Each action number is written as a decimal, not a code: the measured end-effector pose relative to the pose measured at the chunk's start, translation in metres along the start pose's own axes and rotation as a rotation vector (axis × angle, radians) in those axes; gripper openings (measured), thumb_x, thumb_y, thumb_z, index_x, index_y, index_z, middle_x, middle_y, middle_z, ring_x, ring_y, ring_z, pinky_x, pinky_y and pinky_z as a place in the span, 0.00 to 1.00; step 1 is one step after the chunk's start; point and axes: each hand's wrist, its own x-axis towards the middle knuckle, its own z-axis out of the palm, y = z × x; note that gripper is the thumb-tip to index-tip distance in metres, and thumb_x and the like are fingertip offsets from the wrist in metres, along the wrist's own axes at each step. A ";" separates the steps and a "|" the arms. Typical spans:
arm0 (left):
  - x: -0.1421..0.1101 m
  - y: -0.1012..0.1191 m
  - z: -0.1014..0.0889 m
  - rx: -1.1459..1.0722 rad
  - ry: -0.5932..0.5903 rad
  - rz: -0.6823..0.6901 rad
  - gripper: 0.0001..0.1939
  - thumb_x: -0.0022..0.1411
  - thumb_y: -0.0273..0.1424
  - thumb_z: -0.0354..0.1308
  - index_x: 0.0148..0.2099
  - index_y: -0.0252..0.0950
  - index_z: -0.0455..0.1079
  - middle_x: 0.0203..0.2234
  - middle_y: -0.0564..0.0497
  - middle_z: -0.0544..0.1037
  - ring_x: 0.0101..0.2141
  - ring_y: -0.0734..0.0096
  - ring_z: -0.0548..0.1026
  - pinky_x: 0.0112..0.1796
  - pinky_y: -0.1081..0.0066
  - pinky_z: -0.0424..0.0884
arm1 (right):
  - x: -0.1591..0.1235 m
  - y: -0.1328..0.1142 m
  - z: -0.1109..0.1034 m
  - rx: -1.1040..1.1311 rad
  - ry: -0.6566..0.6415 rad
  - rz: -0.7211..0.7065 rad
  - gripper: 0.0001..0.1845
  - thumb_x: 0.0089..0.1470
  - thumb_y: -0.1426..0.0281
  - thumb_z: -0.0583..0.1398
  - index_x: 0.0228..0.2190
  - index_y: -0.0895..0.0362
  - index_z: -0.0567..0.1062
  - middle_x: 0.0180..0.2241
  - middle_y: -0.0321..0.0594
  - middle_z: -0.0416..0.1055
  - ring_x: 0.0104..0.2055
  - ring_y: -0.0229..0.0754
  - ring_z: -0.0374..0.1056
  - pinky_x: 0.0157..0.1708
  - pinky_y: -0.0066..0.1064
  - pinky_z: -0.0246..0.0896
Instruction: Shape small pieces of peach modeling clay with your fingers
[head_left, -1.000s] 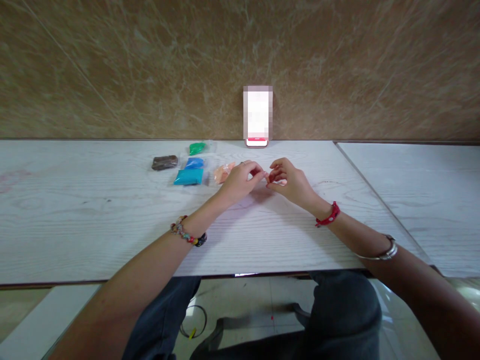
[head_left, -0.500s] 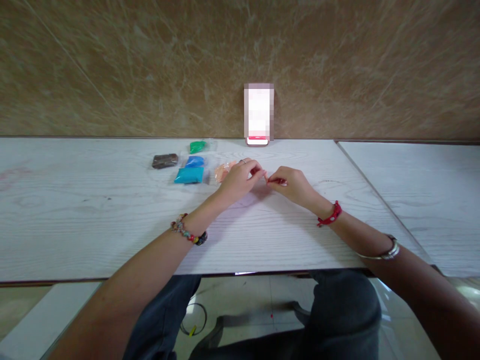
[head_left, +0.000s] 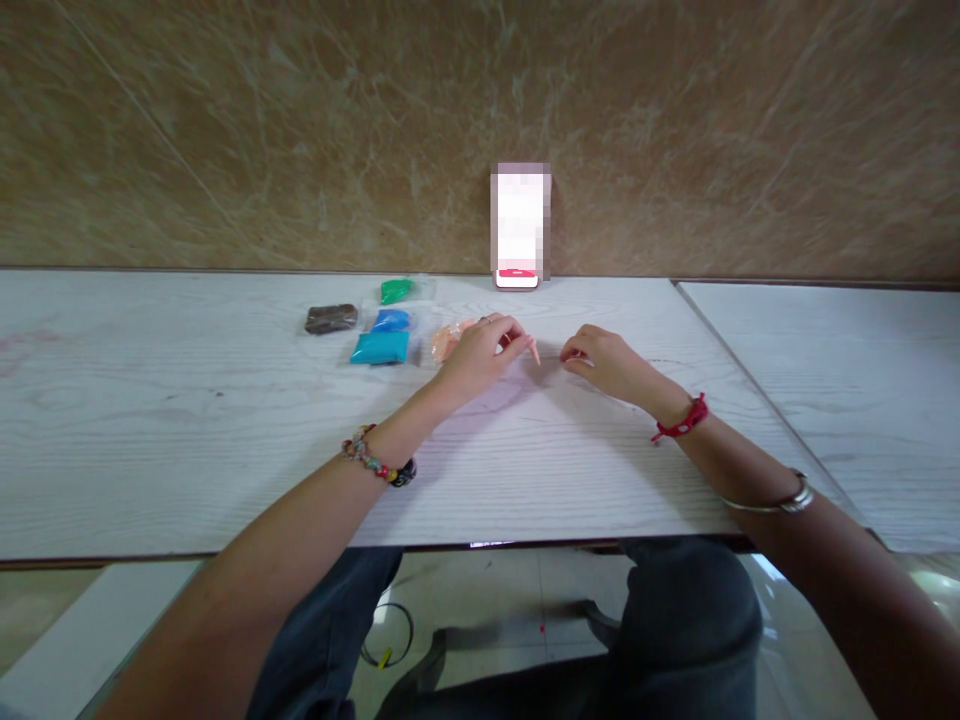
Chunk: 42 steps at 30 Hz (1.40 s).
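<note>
My left hand [head_left: 486, 352] pinches a thin, peach-coloured strip of modelling clay [head_left: 535, 351] between thumb and fingertips. The strip's lower end points down toward the table. To the right, apart from it, my right hand [head_left: 596, 356] hovers low with its fingers curled toward the thumb; what they hold, if anything, cannot be made out. Partly hidden behind my left hand lies a clear packet of peach clay [head_left: 446, 343]. Further left are packets of teal clay [head_left: 380, 348], blue clay [head_left: 391, 320], green clay [head_left: 396, 291] and brown clay [head_left: 331, 319].
A phone [head_left: 517, 225] with a blurred, bright screen leans upright against the brown marbled wall [head_left: 300, 130]. The white wood-grain table [head_left: 187, 450] has a seam running diagonally at the right. Below its front edge my legs [head_left: 682, 620] and a coiled cable [head_left: 409, 625] show.
My right hand has moved right, away from the left, its fingers off the clay strip. The left hand stays nearly in place, and the strip now hangs from it alone.
</note>
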 end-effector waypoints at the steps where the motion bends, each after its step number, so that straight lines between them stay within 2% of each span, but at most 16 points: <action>1: 0.000 0.000 0.000 0.004 -0.002 -0.001 0.08 0.60 0.27 0.53 0.29 0.33 0.67 0.25 0.53 0.70 0.28 0.77 0.66 0.32 0.74 0.61 | 0.000 0.000 0.000 0.002 0.002 -0.003 0.08 0.50 0.77 0.57 0.31 0.62 0.76 0.32 0.46 0.70 0.33 0.40 0.66 0.37 0.31 0.60; 6: 0.001 -0.001 0.001 0.043 -0.029 -0.008 0.08 0.60 0.28 0.53 0.29 0.32 0.68 0.25 0.53 0.71 0.29 0.77 0.67 0.33 0.73 0.61 | 0.000 0.000 -0.002 0.024 0.022 -0.001 0.06 0.49 0.77 0.58 0.28 0.61 0.76 0.30 0.44 0.71 0.32 0.40 0.66 0.35 0.31 0.59; 13: 0.000 -0.003 0.003 0.044 -0.062 -0.024 0.08 0.61 0.28 0.52 0.30 0.33 0.68 0.27 0.52 0.72 0.30 0.76 0.68 0.34 0.73 0.61 | 0.000 -0.020 0.001 0.450 0.153 0.087 0.07 0.46 0.76 0.61 0.32 0.59 0.73 0.27 0.37 0.73 0.29 0.35 0.67 0.31 0.28 0.61; 17: -0.001 -0.005 0.006 0.036 -0.049 -0.021 0.09 0.61 0.31 0.52 0.30 0.33 0.68 0.27 0.53 0.72 0.30 0.76 0.68 0.34 0.73 0.62 | -0.001 -0.026 0.003 0.540 0.214 0.078 0.10 0.41 0.75 0.64 0.29 0.59 0.70 0.24 0.35 0.72 0.27 0.35 0.68 0.31 0.28 0.63; 23: -0.001 -0.005 0.007 0.019 -0.042 -0.013 0.08 0.61 0.31 0.52 0.30 0.34 0.68 0.27 0.53 0.72 0.29 0.77 0.68 0.33 0.74 0.62 | -0.001 -0.027 0.002 0.548 0.227 0.088 0.11 0.39 0.75 0.65 0.26 0.57 0.68 0.24 0.34 0.71 0.26 0.34 0.68 0.29 0.28 0.64; 28: -0.001 -0.008 0.007 0.048 -0.085 -0.032 0.09 0.61 0.31 0.51 0.31 0.34 0.68 0.27 0.52 0.72 0.30 0.75 0.68 0.33 0.73 0.62 | -0.001 -0.023 0.003 0.513 0.213 0.077 0.09 0.41 0.74 0.64 0.26 0.58 0.69 0.24 0.35 0.72 0.26 0.35 0.68 0.30 0.28 0.64; 33: -0.002 -0.012 0.011 0.117 -0.170 -0.051 0.11 0.61 0.32 0.50 0.28 0.34 0.67 0.26 0.51 0.72 0.29 0.72 0.68 0.32 0.71 0.61 | 0.000 -0.020 0.003 0.403 0.182 0.057 0.02 0.43 0.74 0.62 0.24 0.59 0.72 0.24 0.36 0.72 0.26 0.36 0.67 0.29 0.30 0.63; 39: -0.002 -0.016 0.012 0.200 -0.218 -0.017 0.13 0.62 0.31 0.47 0.29 0.33 0.67 0.27 0.49 0.73 0.31 0.70 0.69 0.33 0.70 0.62 | 0.000 -0.017 0.006 0.411 0.234 0.065 0.03 0.43 0.73 0.63 0.25 0.57 0.78 0.37 0.42 0.72 0.29 0.36 0.68 0.32 0.32 0.66; 42: -0.001 -0.015 0.011 0.217 -0.241 -0.005 0.13 0.63 0.30 0.46 0.33 0.33 0.69 0.30 0.47 0.75 0.34 0.68 0.69 0.37 0.69 0.63 | 0.000 -0.018 0.005 0.372 0.249 0.058 0.03 0.46 0.71 0.62 0.25 0.56 0.78 0.35 0.41 0.73 0.30 0.37 0.68 0.31 0.31 0.65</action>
